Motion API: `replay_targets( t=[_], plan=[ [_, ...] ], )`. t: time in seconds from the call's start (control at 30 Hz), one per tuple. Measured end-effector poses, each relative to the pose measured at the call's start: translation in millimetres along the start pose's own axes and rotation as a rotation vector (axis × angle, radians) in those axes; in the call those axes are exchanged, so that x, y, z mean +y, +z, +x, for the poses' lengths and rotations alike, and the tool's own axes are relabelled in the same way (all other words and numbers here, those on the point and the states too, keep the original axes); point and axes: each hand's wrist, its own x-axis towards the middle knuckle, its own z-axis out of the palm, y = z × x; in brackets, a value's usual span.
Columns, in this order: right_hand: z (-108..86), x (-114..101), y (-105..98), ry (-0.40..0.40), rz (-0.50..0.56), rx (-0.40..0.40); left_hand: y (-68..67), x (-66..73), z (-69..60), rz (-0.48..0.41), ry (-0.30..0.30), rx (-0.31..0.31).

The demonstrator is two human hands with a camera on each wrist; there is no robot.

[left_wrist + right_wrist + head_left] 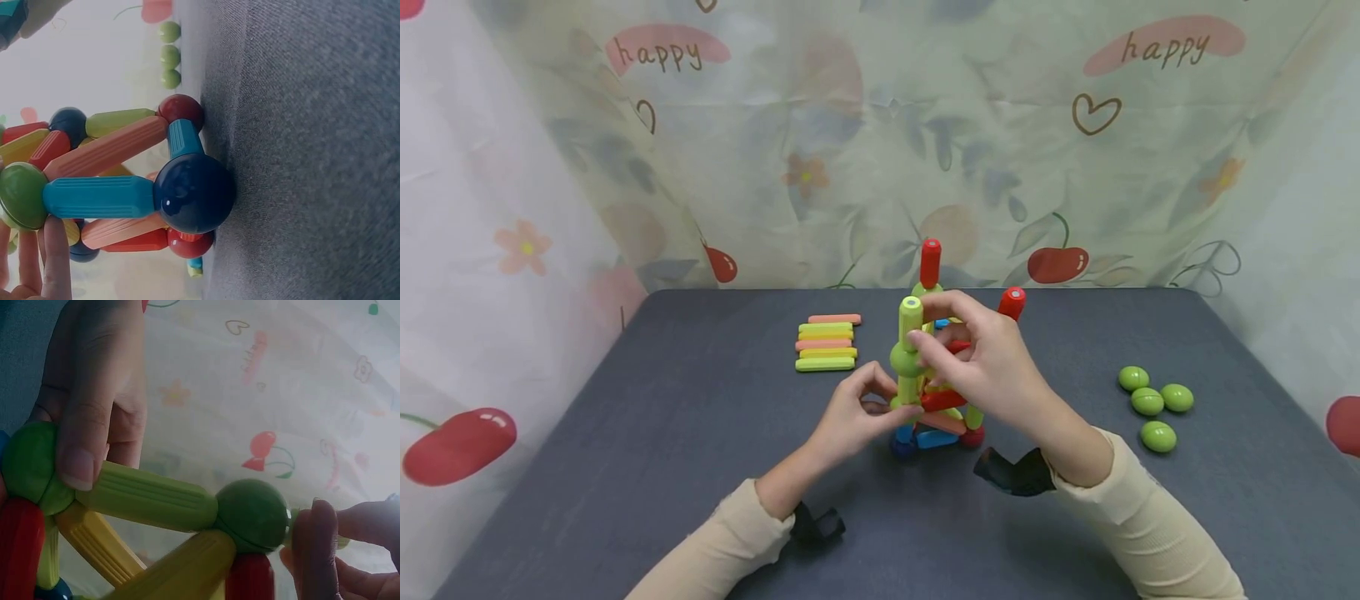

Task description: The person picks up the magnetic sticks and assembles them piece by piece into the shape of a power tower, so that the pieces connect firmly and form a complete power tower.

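As the head view shows, a magnetic-looking structure [946, 402] of coloured rods and balls stands on the dark table [700, 500], slightly right of the middle. The left hand [865, 408] grips its near left side low down, thumb in front, while the right hand [992, 358] pinches the upper light-green rod [912, 313], which stands upright on the upper green ball [905, 360]. Loose rods [825, 343] lie in a row to the left; four loose green balls [1147, 402] sit well apart, to the right. A patterned curtain [880, 167] hangs behind.

In the left wrist view, the left hand's fingers touch the lower green ball [22, 197], joined by a blue rod [100, 197] to a dark blue ball [195, 194] at the table.

In the right wrist view, the left thumb presses where the lower green ball meets the lower light-green rod [150, 497]; the right hand's fingers close around the upper rod, partly hiding it.
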Motion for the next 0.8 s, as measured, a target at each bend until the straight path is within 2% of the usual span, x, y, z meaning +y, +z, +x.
replay_targets(
  t=[0.17,0.27,0.37,0.47,0.57,0.63,0.8],
  plan=[
    [-10.2,-8,-14,-0.056,-0.033,0.048,-2.8,2.9,-0.9,0.012,-0.012,-0.009],
    [-17.3,-11,-28,-0.123,-0.069,0.113,-7.1,3.7,-1.9,0.025,-0.020,-0.009],
    [-21.0,-8,-46,-0.142,-0.102,0.193,-13.0,3.4,-3.2,0.036,-0.034,-0.009],
    [-21.3,4,-67,-0.087,-0.127,0.255,-18.7,3.6,-5.2,0.044,-0.051,-0.011],
    [-21.8,25,-91,0.026,-0.173,0.248,-23.9,3.8,-7.8,0.048,-0.069,-0.009],
    [-23.3,42,-107,0.111,-0.231,0.196,-26.8,4.0,-9.6,0.048,-0.070,-0.005],
    [-31.9,92,-141,0.333,-0.418,0.010,-30.0,3.7,-11.1,0.039,-0.059,-0.009]
  ],
)
